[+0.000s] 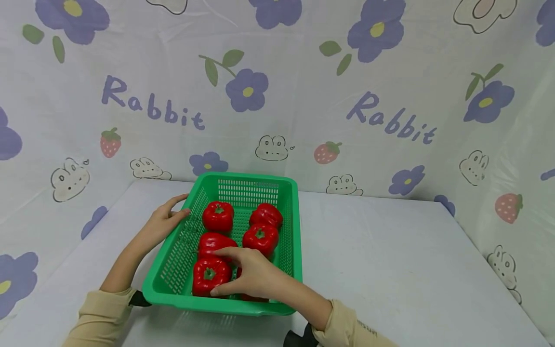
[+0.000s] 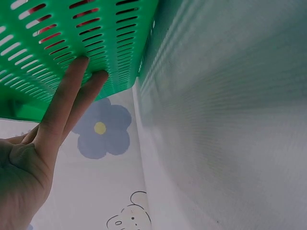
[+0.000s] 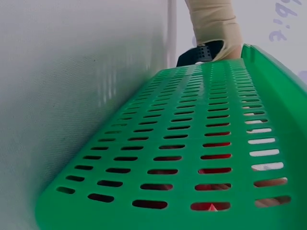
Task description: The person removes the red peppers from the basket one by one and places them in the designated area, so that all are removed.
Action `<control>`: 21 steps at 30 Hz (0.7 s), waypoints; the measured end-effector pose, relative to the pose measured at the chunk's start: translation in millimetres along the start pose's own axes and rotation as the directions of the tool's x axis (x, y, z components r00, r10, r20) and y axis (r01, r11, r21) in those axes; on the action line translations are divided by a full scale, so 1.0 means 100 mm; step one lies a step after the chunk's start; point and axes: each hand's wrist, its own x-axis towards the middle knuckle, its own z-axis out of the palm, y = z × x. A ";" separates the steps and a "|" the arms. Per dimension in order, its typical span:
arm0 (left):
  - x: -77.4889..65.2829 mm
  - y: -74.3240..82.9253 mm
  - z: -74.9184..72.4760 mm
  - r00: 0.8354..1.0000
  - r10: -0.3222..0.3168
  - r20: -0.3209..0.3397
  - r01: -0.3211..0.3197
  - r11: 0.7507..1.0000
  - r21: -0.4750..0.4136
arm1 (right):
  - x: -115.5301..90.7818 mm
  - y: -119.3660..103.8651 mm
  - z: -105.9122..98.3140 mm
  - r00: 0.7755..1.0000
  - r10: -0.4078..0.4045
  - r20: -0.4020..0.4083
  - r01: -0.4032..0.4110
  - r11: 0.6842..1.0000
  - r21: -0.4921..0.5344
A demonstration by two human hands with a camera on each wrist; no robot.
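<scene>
A green plastic basket (image 1: pixel 296 226) with slotted walls stands on the white table and contains several red bell peppers. My left hand (image 1: pixel 164 219) holds its left rim, the thumb on the rim and the fingers outside; in the left wrist view, two fingers (image 2: pixel 64 103) rest against the slotted wall. My right hand (image 1: pixel 257 272) reaches over the front side and grips the front-left bell pepper (image 1: pixel 205 273), thumb at its near side and fingers at its far side. Behind lies another bell pepper (image 1: pixel 212 241). One more is partly hidden under the right hand.
Farther back in the basket are a bell pepper (image 1: pixel 218 217) at left and two at right, one bell pepper (image 1: pixel 261 237) in front of the other. The white table (image 1: pixel 381 260) extends to the right. A patterned curtain (image 1: pixel 295 96) hangs behind the table.
</scene>
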 end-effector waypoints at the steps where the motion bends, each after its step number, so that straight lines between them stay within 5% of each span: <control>1: 0.00 0.00 0.00 1.000 -0.001 0.001 0.001 1.000 -0.002 | 0.00 0.00 0.00 1.000 0.000 0.002 0.000 1.000 -0.008; 21: -0.01 0.01 0.00 1.000 0.000 -0.002 0.000 1.000 0.006 | 0.04 0.02 0.07 0.998 -0.044 -0.042 0.044 0.999 0.012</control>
